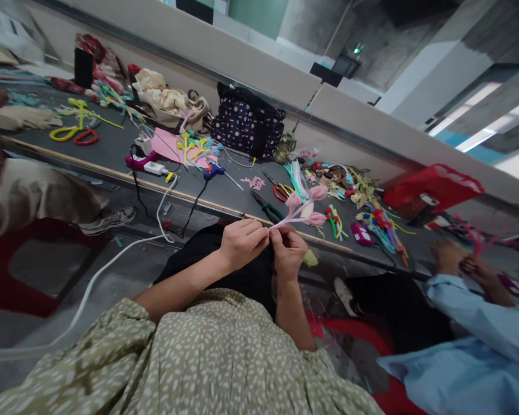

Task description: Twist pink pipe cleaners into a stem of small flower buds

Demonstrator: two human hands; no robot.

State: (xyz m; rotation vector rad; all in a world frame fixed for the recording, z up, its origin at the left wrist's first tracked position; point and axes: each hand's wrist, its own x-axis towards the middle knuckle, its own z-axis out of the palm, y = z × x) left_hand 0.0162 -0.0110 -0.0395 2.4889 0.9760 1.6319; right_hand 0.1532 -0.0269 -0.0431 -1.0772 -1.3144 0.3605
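My left hand and my right hand meet in front of my lap, both pinching the stem end of a pink pipe-cleaner flower sprig. Three fuzzy pink buds fan out from the stems toward the dark worktable. My left fingers close over the stems near their base; my right fingers grip just beside them. Green-handled pliers lie on the table edge right behind my hands.
Red-handled scissors, a blue glue gun, a white power strip with cables, a dotted dark bag and heaps of coloured pipe cleaners cover the table. A person in light blue works at my right; another sits at left.
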